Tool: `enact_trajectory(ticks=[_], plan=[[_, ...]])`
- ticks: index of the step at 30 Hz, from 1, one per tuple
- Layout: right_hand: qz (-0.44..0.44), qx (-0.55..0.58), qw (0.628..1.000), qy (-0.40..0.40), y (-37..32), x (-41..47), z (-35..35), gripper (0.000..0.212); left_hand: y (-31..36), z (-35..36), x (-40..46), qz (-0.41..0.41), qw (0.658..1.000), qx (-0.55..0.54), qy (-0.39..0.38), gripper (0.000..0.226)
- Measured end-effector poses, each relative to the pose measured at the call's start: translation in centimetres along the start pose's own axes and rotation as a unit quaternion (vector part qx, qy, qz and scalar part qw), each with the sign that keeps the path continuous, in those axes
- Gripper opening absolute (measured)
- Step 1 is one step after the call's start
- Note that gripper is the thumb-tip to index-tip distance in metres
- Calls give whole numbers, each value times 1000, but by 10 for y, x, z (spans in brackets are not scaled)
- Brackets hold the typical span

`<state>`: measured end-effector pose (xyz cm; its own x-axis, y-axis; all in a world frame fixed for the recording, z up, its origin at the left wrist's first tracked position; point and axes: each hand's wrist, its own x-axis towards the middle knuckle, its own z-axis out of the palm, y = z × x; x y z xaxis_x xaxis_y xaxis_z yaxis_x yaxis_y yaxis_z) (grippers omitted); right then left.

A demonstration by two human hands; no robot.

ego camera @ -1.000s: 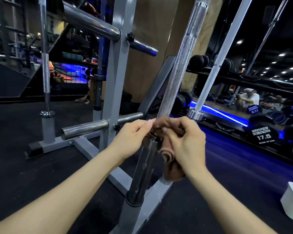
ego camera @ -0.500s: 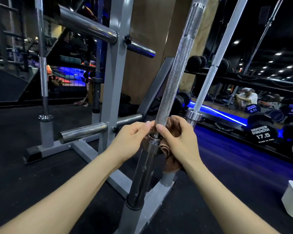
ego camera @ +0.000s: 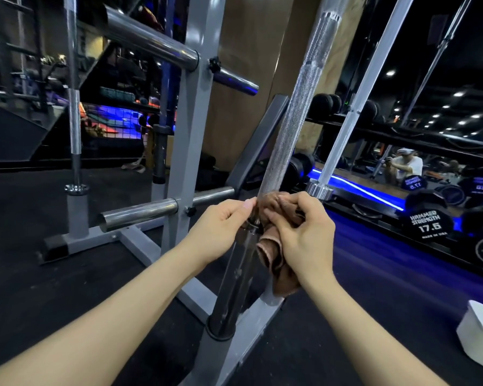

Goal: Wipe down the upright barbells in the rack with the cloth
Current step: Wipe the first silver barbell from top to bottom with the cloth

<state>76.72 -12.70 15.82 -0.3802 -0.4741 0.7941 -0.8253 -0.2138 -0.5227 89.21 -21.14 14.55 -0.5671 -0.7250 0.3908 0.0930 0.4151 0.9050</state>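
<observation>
Now both hands point(ego camera: 304, 235) wrap cloth point(ego camera: 273, 257) around barbell point(ego camera: 287, 129) above its sleeve.

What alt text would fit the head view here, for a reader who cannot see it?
Two bare hands work a brown cloth around an upright knurled barbell at its collar: the right hand bunches the cloth against the bar, the left hand pinches at the collar. The bar stands in a grey rack; a dumbbell marked 17.5 sits right.
</observation>
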Motion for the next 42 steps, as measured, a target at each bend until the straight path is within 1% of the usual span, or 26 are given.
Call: enact_trajectory(ticks=[2,4,5,9,12,14,16,18,22,24,27,30,33,36,38,40,42], plan=[[47,-16,999,-18,-3,5,-3,21,5,0,-2,-5,1000,2,-3,25],[86,-34,996,-19,-8,7,-4,14,8,-1,-6,-15,1000,2,-5,24],[90,-45,995,-17,-10,5,-5,13,9,-1,-7,-17,1000,4,-5,25],[49,-83,995,-14,-13,-7,-2,14,10,1,-8,-9,1000,7,2,33],[122,-51,991,-25,-3,9,3,15,8,3,-8,-13,1000,17,3,29],[138,-27,989,-42,1,22,8,19,7,3,-8,-9,1000,29,4,32],[123,-10,990,-63,3,28,11,24,6,3,-7,-1,999,31,6,37],[104,8,992,-73,3,24,3,26,4,3,-7,4,1000,29,7,36],[49,40,997,-54,0,-1,-15,33,1,3,-5,16,999,45,7,37],[54,47,996,-45,2,2,-11,34,0,4,-5,19,999,47,13,33],[84,25,996,-22,7,15,-2,31,2,4,-6,17,999,43,7,27],[65,-12,997,-25,4,4,-4,25,3,4,-7,17,999,47,5,26],[33,-31,998,-42,-2,-5,-6,24,5,4,-7,14,998,54,4,22],[54,-40,997,-47,8,11,-4,22,4,5,-7,12,999,47,2,25],[62,-46,993,-84,19,25,-1,22,5,4,-7,11,999,42,6,29],[62,-43,985,-155,27,39,5,25,6,3,-7,7,999,37,4,31],[58,-17,976,-210,29,45,8,28,7,1,-7,6,998,58,-10,34]])
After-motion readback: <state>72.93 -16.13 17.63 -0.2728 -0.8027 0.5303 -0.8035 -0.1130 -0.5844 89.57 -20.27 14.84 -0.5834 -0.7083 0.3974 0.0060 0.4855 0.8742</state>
